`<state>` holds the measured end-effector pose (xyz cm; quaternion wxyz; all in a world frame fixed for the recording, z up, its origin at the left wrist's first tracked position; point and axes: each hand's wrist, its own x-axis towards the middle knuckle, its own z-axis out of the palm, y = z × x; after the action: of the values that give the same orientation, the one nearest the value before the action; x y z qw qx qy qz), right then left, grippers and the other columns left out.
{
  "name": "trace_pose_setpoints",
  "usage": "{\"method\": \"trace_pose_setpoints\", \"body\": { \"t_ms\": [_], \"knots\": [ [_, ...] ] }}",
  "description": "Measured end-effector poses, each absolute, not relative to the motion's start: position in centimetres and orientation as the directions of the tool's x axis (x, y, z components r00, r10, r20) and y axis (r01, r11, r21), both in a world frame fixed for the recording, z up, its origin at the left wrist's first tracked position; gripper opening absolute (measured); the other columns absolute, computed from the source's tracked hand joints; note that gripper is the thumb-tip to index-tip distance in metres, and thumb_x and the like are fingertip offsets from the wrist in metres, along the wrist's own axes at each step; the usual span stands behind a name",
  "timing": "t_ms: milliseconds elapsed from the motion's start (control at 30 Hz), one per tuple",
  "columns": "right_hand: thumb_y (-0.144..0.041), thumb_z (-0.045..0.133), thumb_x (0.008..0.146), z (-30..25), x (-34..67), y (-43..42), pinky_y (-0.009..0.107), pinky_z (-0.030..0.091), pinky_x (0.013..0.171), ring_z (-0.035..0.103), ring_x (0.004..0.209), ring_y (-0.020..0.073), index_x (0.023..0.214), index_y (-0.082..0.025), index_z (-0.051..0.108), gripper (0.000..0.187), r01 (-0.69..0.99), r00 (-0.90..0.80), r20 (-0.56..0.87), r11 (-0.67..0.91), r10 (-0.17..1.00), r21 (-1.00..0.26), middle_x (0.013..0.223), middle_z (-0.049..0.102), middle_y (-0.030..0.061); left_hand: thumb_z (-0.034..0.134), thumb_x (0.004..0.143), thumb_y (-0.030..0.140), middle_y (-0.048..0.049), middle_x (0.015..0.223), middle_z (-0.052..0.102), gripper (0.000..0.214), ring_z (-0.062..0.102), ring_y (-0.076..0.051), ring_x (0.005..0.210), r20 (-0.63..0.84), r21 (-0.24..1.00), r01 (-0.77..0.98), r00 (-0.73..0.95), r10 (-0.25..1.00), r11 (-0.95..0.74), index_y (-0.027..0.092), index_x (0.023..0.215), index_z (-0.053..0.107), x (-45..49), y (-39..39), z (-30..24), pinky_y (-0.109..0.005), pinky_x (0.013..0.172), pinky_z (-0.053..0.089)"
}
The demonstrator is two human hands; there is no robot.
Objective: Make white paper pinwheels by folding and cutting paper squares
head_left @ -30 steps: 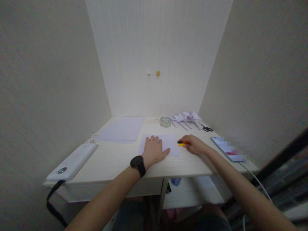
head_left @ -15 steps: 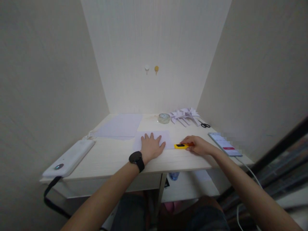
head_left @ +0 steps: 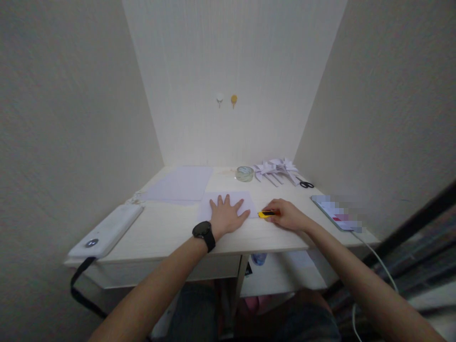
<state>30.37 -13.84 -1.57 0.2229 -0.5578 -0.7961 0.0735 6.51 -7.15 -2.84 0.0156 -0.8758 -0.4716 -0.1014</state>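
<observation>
The pale bench (head_left: 167,232) carries a white sheet (head_left: 230,195) near its front edge. The left hand (head_left: 226,216) lies on the sheet, palm down with its grip spread apart, seemingly pinning the paper against sliding. The right hand (head_left: 288,215) has its grip clamped on a yellow cutter (head_left: 264,214), which sits low at the sheet's right edge.

Dim, soft light; warped, blurry edges
</observation>
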Motion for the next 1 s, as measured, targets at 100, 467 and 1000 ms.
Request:
{"method": "trace_pose_setpoints", "body": {
  "t_ms": [100,467,1000],
  "knots": [
    [-0.026,0.066,0.08,-2.1,29.6,-13.6,0.036,0.048,0.085,0.063,0.088,0.0231,0.103,-0.02,0.076,0.026,0.847,-0.292,0.297,0.39,0.909,-0.36,0.097,0.072,0.009,0.009,0.084,0.079,-0.0133,0.158,0.027,0.085,0.018,-0.044,0.145,0.161,0.087,0.809,0.565,0.809,-0.582,0.032,0.15,0.035,6.6,-7.0,-2.9,-0.068,0.11,0.01],
    [-0.029,0.067,0.083,-3.6,28.8,-14.3,0.034,0.047,0.08,0.06,0.088,0.0215,0.102,-0.023,0.077,0.023,0.862,-0.171,0.386,0.327,0.906,-0.387,0.094,0.067,0.0071,0.004,0.081,0.082,-0.0154,0.16,0.018,0.101,0.012,-0.038,0.148,0.099,0.093,0.772,0.621,0.777,-0.629,0.016,0.153,0.027,6.8,-6.9,-2.9,-0.062,0.115,0.007],
    [-0.034,0.065,0.084,-3.8,28.6,-14.4,0.033,0.046,0.077,0.061,0.089,0.0213,0.102,-0.027,0.077,0.023,0.895,-0.121,0.367,0.262,0.922,-0.362,0.095,0.067,0.0047,0.015,0.094,0.066,-0.0068,0.161,0.022,0.069,0.012,-0.033,0.148,0.134,0.074,0.688,0.711,0.691,-0.722,0.032,0.152,0.029,5.5,-6.1,-1.8,-0.057,0.116,0.011]
  ]
}}
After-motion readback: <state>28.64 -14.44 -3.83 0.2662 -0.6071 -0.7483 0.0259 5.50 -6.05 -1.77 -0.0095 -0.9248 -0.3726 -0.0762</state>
